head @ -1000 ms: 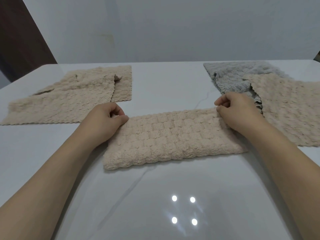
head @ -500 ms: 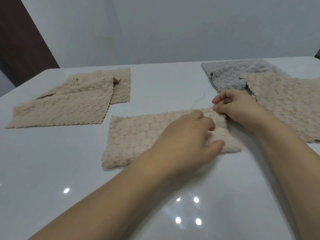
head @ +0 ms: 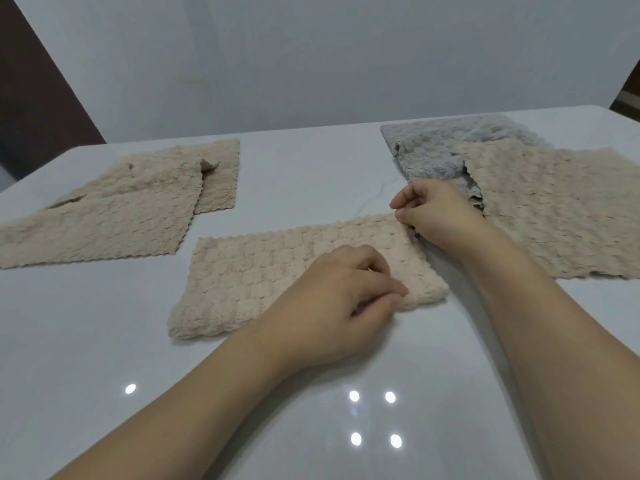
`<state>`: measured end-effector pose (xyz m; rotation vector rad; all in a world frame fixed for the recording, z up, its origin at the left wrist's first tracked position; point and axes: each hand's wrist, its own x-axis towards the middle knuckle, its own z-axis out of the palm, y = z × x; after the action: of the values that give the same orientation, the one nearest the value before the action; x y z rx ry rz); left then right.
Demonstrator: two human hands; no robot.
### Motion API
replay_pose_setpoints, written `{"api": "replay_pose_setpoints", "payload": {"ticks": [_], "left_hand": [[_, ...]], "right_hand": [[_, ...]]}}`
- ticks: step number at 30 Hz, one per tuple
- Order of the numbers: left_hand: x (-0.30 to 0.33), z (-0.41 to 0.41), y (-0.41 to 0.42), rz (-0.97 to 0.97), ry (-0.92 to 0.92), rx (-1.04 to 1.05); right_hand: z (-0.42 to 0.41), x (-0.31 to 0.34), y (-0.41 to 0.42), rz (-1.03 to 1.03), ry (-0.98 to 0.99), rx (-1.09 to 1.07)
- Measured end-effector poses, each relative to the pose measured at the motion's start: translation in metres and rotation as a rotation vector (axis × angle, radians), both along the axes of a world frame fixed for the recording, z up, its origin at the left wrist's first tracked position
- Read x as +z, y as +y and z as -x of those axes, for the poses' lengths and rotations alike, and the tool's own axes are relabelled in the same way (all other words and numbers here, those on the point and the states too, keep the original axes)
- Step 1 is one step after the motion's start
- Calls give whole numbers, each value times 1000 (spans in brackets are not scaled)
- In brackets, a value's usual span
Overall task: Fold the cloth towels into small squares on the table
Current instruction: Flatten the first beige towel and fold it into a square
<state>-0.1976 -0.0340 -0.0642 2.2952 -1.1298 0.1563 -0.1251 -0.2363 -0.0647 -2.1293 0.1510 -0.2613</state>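
- Both grips are on one beige waffle-textured cloth towel [head: 277,268], folded into a long strip mid-table: my right hand [head: 440,216] pinches its far right corner, my left hand [head: 346,303] pinches its near right edge.
- Left to do, I judge: folding this strip across into a square.
- Beige towels at left [head: 114,209], a grey towel [head: 440,150] and another beige towel [head: 561,206] at right lie on the glossy white table [head: 311,174], none yet small squares.
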Motion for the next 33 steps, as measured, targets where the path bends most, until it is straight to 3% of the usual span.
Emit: {"api": "replay_pose_setpoints", "payload": {"ticks": [2,4,7,10,12,14,16,18,27,30,33], "left_hand": [[9,-4,15,71,110,147],[18,-13,31,78,107,364],[21,-27,48,13,88,575],[14,-32,47,-124,116,569],[1,-31,44,-308,133,550],[-11,-29,45,-426,132,575],[-14,-29,49,-441,127,586],[-14,-28,59,-445,130,589],[-9,-28,113,-489,218,647],[-1,-26,104,-570,168,690],[7,-13,63,-471,99,645]], "right_hand": [[2,5,3,68,37,-8],[9,15,11,294,74,-40],[22,27,35,559,-46,-111],[34,28,71,525,-154,-17],[42,19,90,435,-58,71],[49,1,97,533,76,124],[53,-13,91,729,131,148],[54,-15,80,789,147,173],[56,-15,46,802,219,141],[55,-14,48,814,220,143],[56,-12,49,802,228,155]]}}
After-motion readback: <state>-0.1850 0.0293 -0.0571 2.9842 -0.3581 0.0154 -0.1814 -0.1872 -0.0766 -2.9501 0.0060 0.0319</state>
